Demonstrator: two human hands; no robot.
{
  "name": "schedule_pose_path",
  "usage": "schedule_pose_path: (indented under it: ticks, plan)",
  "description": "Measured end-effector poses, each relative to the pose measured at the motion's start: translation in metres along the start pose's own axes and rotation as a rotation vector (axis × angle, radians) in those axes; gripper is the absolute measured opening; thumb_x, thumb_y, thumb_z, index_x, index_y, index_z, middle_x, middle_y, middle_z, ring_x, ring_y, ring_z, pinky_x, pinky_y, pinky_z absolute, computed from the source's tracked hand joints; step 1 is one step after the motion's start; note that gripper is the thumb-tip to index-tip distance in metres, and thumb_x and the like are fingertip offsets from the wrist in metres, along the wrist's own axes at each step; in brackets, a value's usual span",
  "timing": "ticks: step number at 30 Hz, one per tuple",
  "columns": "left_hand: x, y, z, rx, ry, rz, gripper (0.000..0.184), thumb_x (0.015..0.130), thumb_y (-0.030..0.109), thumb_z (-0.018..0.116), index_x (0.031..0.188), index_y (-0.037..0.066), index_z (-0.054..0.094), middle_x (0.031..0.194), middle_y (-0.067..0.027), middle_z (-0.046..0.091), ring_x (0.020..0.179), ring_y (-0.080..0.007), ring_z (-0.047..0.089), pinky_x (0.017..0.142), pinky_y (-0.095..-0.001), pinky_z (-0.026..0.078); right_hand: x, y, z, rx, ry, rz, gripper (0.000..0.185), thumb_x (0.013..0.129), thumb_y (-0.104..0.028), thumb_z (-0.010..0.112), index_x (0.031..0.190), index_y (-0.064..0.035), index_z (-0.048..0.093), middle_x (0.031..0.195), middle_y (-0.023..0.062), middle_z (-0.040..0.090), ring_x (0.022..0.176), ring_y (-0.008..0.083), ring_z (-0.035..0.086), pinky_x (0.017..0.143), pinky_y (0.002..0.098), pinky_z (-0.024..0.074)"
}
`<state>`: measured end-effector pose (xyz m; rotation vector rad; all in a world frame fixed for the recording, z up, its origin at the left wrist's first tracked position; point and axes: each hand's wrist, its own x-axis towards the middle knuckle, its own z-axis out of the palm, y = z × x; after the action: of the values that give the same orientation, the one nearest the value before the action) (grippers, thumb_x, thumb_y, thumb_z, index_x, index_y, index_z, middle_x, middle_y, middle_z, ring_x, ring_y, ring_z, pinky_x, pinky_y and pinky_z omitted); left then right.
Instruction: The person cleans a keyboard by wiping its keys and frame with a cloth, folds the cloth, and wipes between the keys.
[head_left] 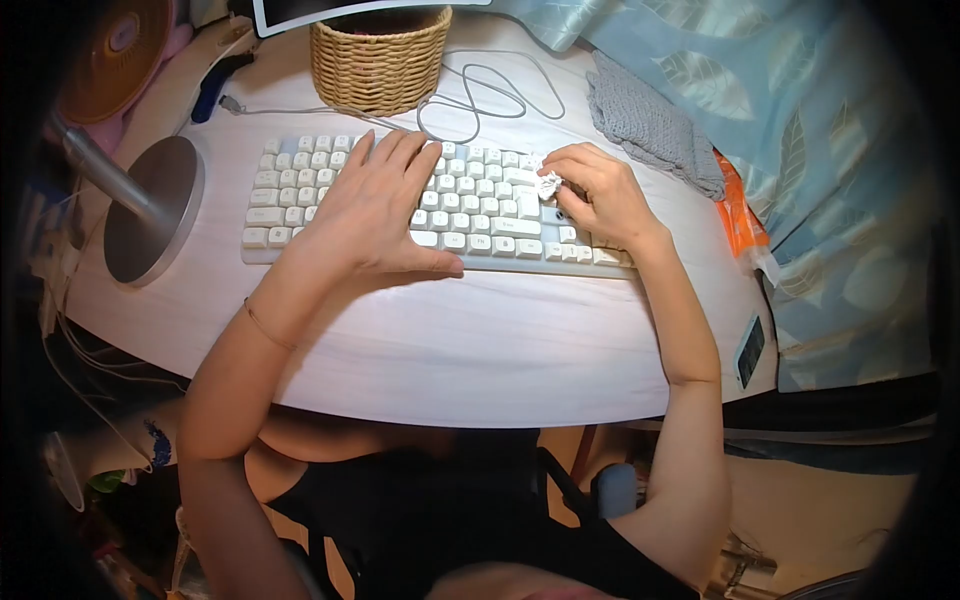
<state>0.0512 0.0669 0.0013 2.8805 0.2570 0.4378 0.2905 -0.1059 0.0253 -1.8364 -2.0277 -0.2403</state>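
A white keyboard (pixel 478 242) with a pale blue-grey base lies across the desk in front of me. My left hand (pixel 375 205) rests flat over its left-middle keys, fingers stretched out and the thumb along the front edge. At the right part of the keyboard, my right hand (pixel 598 195) pinches a small crumpled white tissue (pixel 549 185) between thumb and fingers. The tissue is at the keys beside the large enter key; whether it touches them I cannot tell. Some keys under both hands are hidden.
A wicker basket (pixel 380 65) stands behind the keyboard, with a grey cable (pixel 500 95) looped beside it. A round lamp base (pixel 155 212) is at the left. To the right lie a grey knitted cloth (pixel 645 120), an orange packet (pixel 738 210) and a phone (pixel 749 352) near the curtain (pixel 820 150).
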Motion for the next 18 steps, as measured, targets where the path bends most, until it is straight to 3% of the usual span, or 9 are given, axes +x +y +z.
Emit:
schedule_pose_path:
  ticks: [9, 14, 18]
  plan:
    - [-0.004, -0.001, 0.006, -0.017, 0.117, 0.023, 0.106, 0.060, 0.065, 0.076, 0.131, -0.008, 0.044, 0.133, -0.0226, 0.047, 0.130, -0.0357, 0.040, 0.115, -0.0517, 0.025, -0.003, -0.018, -0.014, 0.165, -0.155, -0.103, 0.012, 0.070, -0.007, 0.061, 0.080, 0.0001, 0.065, 0.088, 0.0093, 0.068, 0.082, 0.0270, 0.064, 0.073, 0.0352, 0.0528]
    - [-0.003, 0.002, -0.004, -0.060, 0.042, 0.005, 0.109, 0.058, 0.061, 0.079, 0.134, -0.007, 0.042, 0.137, -0.0242, 0.043, 0.132, -0.0392, 0.036, 0.115, -0.0528, 0.023, 0.004, -0.004, 0.004, -0.032, 0.057, -0.049, 0.016, 0.071, -0.007, 0.063, 0.085, -0.0012, 0.067, 0.092, 0.0099, 0.069, 0.084, 0.0269, 0.065, 0.074, 0.0358, 0.0534]
    - [-0.003, -0.002, 0.001, -0.068, 0.073, 0.028, 0.109, 0.057, 0.062, 0.079, 0.133, -0.007, 0.043, 0.135, -0.0237, 0.044, 0.132, -0.0395, 0.037, 0.114, -0.0544, 0.023, 0.002, -0.012, -0.005, 0.026, -0.043, -0.052, 0.016, 0.069, -0.003, 0.060, 0.083, 0.0009, 0.067, 0.091, 0.0102, 0.070, 0.083, 0.0258, 0.066, 0.072, 0.0345, 0.0535]
